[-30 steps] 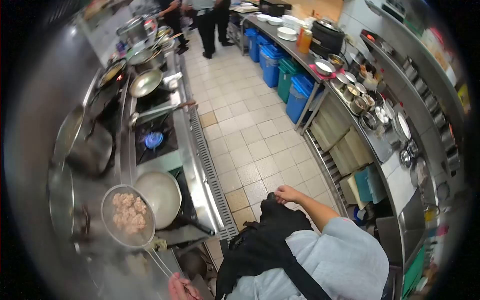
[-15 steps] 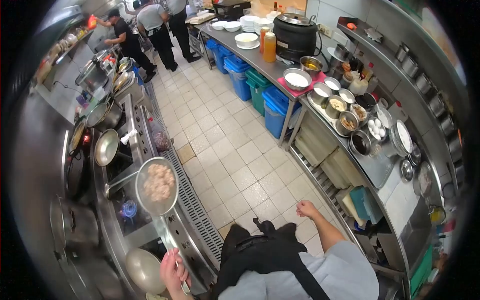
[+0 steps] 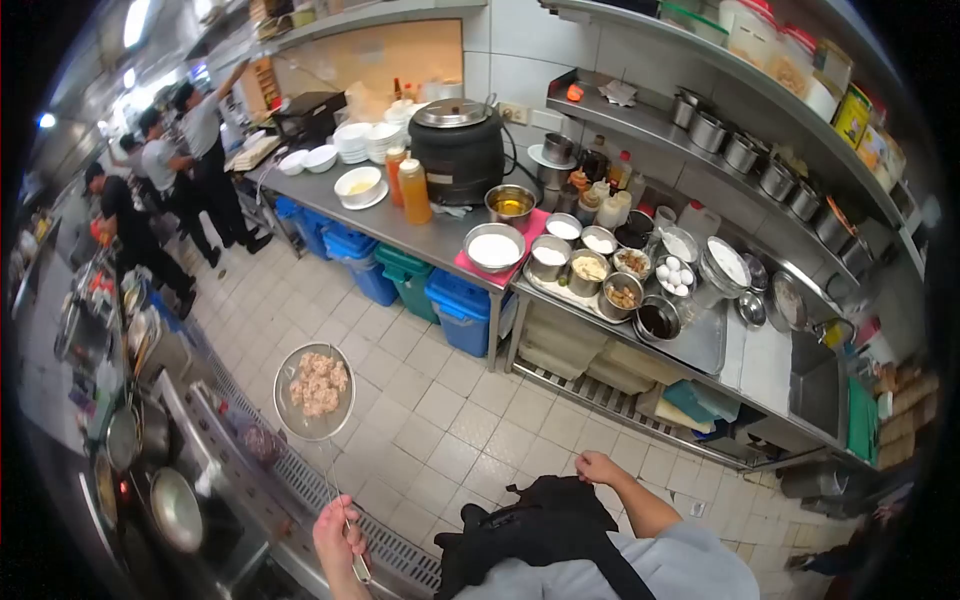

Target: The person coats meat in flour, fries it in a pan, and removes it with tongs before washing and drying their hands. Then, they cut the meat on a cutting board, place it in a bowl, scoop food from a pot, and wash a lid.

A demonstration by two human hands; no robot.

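Note:
My left hand (image 3: 340, 540) is closed around the handle of a round mesh strainer (image 3: 302, 427) at the lower left. Pale pink pieces of meat (image 3: 320, 384) lie in its bowl, which is held out over the floor beside the stove. Held low in front of my dark apron (image 3: 545, 520), my right hand (image 3: 597, 467) has its fingers curled, with nothing visible in them. It touches no counter or utensil.
On my left runs the stove with a pan (image 3: 175, 510) and a floor grate (image 3: 400, 570). The steel counter carries a black soup warmer (image 3: 458, 155), a bowl of white powder (image 3: 495, 248), eggs (image 3: 674, 276) and several ingredient pots. Blue bins (image 3: 460, 315) stand below; several people are farther back.
My view has turned right toward the counter. The strainer with the meat has swung away from over the stove to over the floor, still in my left hand.

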